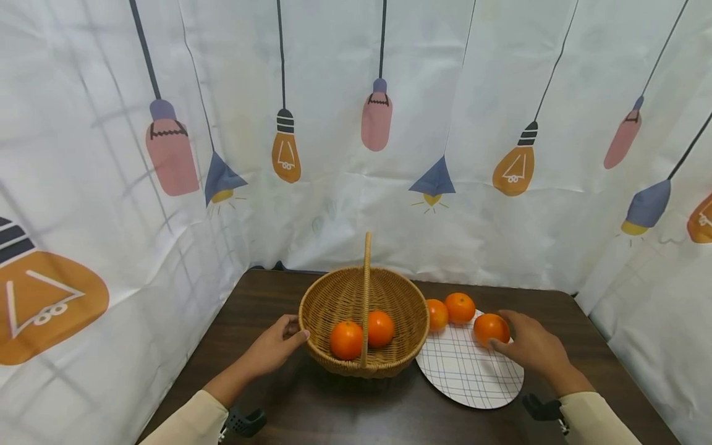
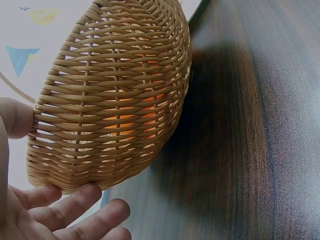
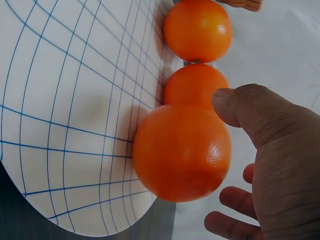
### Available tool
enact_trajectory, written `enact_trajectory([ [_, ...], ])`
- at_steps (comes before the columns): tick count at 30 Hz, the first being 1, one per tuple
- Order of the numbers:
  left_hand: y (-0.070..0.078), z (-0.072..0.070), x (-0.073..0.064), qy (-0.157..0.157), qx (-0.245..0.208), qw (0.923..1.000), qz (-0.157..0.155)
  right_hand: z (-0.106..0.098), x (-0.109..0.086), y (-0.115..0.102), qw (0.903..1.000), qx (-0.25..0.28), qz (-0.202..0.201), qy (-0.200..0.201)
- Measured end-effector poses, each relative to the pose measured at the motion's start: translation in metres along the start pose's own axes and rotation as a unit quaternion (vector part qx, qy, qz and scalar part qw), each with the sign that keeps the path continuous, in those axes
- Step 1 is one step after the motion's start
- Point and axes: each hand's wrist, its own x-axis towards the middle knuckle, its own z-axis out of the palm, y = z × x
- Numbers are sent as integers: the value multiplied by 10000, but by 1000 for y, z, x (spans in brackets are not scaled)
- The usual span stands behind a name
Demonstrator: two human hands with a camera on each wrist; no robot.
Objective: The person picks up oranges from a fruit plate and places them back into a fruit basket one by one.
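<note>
A wicker basket (image 1: pixel 325 296) with an upright handle stands in the middle of the table, two oranges (image 1: pixel 346 340) inside it. My left hand (image 1: pixel 277 347) grips its left rim, the thumb on the edge and fingers (image 2: pixel 89 195) against the outer wall. To the right lies a white plate (image 1: pixel 464 377) with blue grid lines, bearing several oranges. My right hand (image 1: pixel 531 346) is spread around the nearest orange (image 3: pixel 182 152) on the plate's right side. In the right wrist view its thumb overlaps the fruit's upper edge, while the other fingers look apart from it.
Two more oranges (image 1: pixel 460 308) sit at the plate's back left, close to the basket's right side. The dark wooden table (image 1: pixel 334 414) meets a white curtain (image 1: pixel 345 216) printed with hanging lamps at the back and sides.
</note>
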Motion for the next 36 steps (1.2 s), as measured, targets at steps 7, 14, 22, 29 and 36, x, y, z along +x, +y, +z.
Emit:
enact_trajectory([
  [7,1,0,0,16,-16,10000,-38,5,5,7,9999,-74,104,-49],
  [14,1,0,1,17,-38,10000,-35,9,11,11,9999,-78,111,-80],
  [22,0,1,1,-1,-72,10000,-56,14,16,14,9998,-41,96,-141],
  [29,0,1,1,38,-25,9999,-91,18,18,16,9998,-54,156,-140],
  [36,0,1,1,26,-8,9999,-124,20,18,14,9998,-60,167,-127],
])
